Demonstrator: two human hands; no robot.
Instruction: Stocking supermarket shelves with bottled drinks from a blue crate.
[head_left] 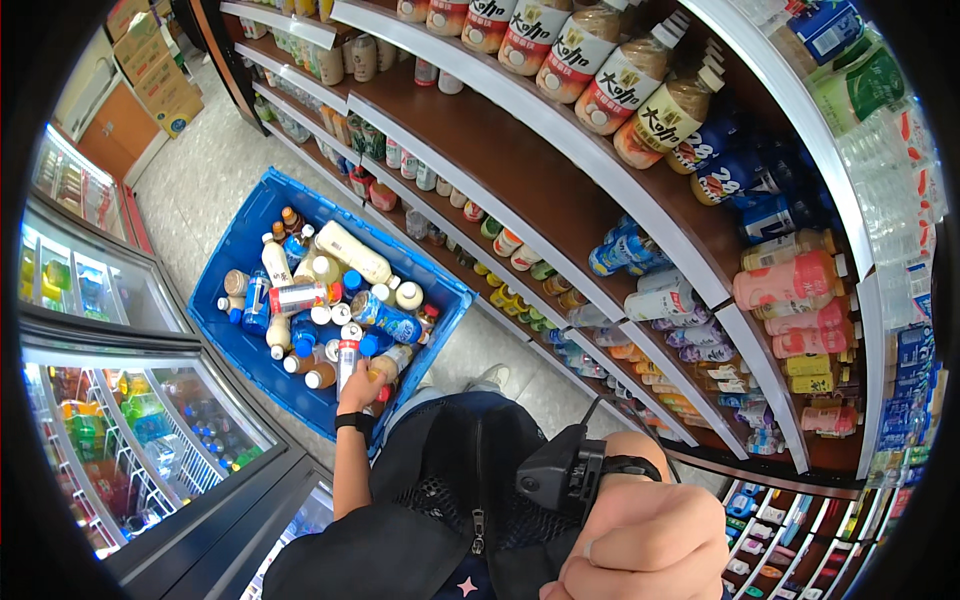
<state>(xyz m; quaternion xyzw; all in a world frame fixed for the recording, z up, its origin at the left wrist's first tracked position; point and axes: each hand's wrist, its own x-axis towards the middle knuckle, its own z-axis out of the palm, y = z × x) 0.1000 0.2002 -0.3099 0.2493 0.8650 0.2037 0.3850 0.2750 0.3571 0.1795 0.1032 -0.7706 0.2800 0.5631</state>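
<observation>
Noting, at far left, glass-fronted coolers (140, 430) close beside the blue crate (240, 235); a hand or bottle swung wide on that side could knock the glass. The crate holds a loose jumble of bottles, some upright, some lying; a long pale bottle (352, 252) lies slanted over its neighbours, so lifting anything from under it could make it roll. A red-labelled bottle (298, 297) also lies across several caps and looks poorly supported. The white container with a red band (347, 362) is at the crate's near side, in the left hand (362, 388); the fingers curl around its lower part, though their far-side contact is hidden. Judgement: with the hold this low, the top could tip or catch on adjacent caps, and a smooth wall could slip. The black wristband (352, 422) is near the crate rim and might snag. Farther right, the right hand (645, 540) is raised near the lens, fingers folded into a fist; cannot tell whether anything is inside. A black device (560, 475) is just beside that wrist; bulky, it could bump the stocked shelves (480, 120) at right if the arm reaches among closely packed bottles.
</observation>
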